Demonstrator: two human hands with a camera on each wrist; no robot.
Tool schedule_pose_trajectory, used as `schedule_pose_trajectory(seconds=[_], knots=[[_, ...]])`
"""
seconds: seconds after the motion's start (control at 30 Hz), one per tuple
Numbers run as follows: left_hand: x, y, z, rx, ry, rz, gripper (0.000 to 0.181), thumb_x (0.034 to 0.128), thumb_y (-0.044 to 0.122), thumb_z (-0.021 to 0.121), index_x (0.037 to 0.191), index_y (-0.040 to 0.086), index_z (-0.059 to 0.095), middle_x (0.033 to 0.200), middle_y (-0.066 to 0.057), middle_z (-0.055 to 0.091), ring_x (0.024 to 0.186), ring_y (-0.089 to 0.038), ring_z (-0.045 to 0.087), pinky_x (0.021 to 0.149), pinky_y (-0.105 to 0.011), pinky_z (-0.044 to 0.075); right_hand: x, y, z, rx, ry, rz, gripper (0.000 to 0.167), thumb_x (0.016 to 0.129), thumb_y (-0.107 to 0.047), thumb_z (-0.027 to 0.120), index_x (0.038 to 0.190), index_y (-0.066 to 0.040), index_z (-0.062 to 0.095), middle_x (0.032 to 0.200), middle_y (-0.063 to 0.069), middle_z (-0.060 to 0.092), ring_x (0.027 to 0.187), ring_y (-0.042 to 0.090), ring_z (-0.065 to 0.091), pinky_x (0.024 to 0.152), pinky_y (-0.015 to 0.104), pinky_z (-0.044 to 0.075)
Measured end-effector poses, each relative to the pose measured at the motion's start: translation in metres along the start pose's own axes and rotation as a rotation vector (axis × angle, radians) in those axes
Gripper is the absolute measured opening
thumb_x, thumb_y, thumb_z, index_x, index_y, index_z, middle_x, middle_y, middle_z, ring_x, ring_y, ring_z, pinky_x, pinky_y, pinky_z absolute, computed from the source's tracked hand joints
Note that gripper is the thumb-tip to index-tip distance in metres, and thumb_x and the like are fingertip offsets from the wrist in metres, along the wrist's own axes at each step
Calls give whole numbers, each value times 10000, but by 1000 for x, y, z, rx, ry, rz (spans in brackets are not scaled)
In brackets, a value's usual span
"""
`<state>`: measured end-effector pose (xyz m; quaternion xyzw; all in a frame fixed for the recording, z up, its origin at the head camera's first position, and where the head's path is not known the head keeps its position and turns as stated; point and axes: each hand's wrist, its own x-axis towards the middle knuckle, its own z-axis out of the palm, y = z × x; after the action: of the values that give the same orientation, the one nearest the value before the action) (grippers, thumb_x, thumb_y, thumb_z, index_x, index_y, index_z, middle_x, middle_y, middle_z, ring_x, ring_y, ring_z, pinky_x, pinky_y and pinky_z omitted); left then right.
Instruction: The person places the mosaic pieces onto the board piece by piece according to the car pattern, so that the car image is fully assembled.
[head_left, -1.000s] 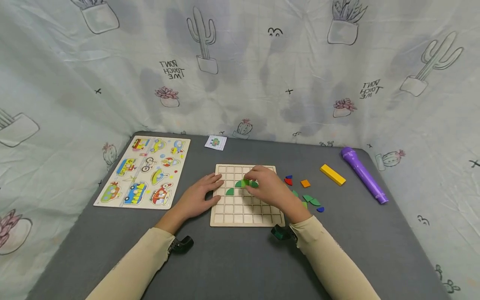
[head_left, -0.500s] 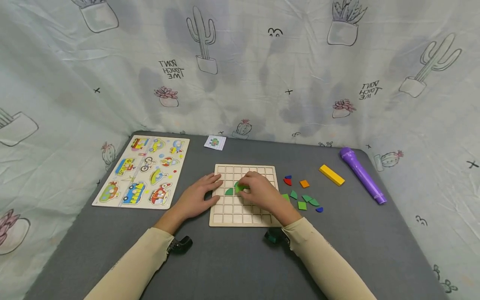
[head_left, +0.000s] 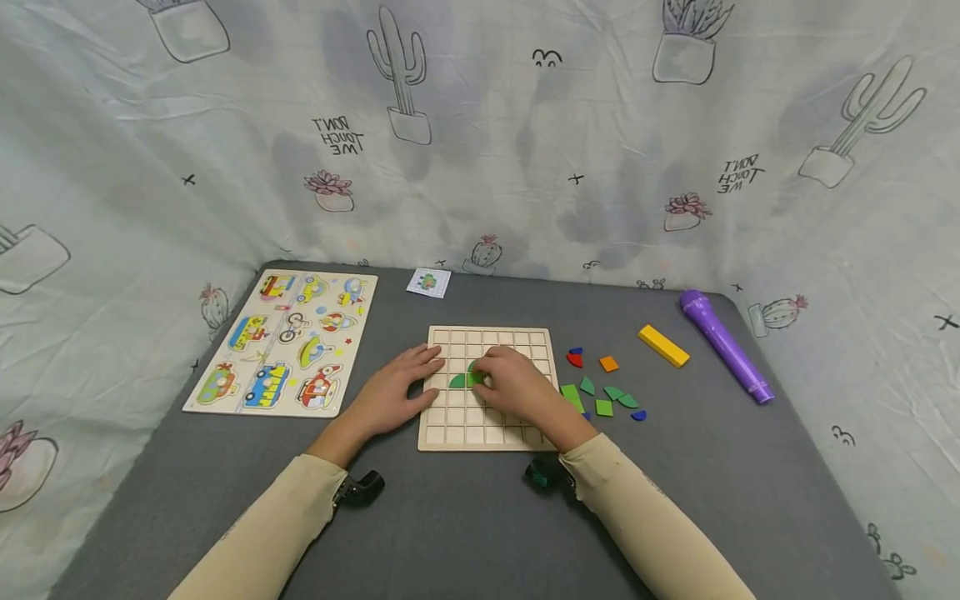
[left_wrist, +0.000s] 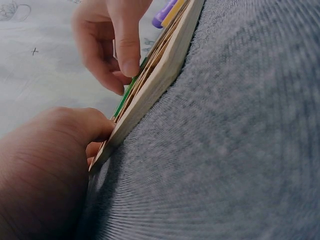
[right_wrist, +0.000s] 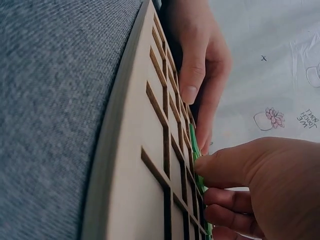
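Note:
A square wooden grid board (head_left: 450, 425) lies flat on the table in front of me. My left hand (head_left: 393, 392) rests on its left edge, fingers mostly straight; the left wrist view shows its thumb (left_wrist: 97, 125) touching the board's rim. Over the board's middle, my right hand (head_left: 517, 383) has its thumb and curled fingers at a light green square piece (head_left: 473, 379). In the right wrist view its thumb (right_wrist: 215, 167) touches the green pieces. A darker green rounded piece (head_left: 457, 382) sits in the cell to the left. More green lies partly hidden behind the right fingers.
Right of the board lie loose green leaf-shaped pieces (head_left: 613, 392), light green squares (head_left: 603, 407), a red piece (head_left: 574, 360), an orange square (head_left: 608, 363) and blue pieces. Beyond are a yellow bar (head_left: 663, 346) and purple microphone-shaped tube (head_left: 726, 347). A vehicle puzzle (head_left: 285, 342) and pattern card (head_left: 428, 282) lie left and behind.
My right hand has shifted left and slightly toward me across the board, and the light green square beside its fingers is now further left. The left hand has stayed on the board's edge.

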<state>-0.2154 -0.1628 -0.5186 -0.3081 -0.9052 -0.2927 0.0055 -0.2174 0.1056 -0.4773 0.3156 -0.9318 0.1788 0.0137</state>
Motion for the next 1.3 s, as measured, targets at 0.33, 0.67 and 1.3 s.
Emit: schedule_pose_trajectory(seconds=[0.33,0.67,1.3], knots=[[0,-1,0,0,13,11,583,1052,304,690,1574,67,587,1696,-104,439,1594,-374,320,1233,-641,324,0,0,-4,7,-10,-18,135,994,-159,803,1112,-98,827,1002,10,705,895,177,640,812,372,573],[-1,-1,1,7,16,5,595,1051,314,685,1584,71,576,1704,-95,428,1599,-359,315,1242,-633,314,-14,20,-32,93,50,4,249,983,-153,823,1214,-60,802,1155,74,734,1013,257,688,862,441,590],[-1,-4,0,29,13,7,594,1061,326,674,1592,82,568,1707,-82,424,1606,-335,307,1255,-600,309,-83,95,-107,36,160,210,327,993,-54,777,1320,-48,762,1240,162,683,949,317,655,794,511,571]])
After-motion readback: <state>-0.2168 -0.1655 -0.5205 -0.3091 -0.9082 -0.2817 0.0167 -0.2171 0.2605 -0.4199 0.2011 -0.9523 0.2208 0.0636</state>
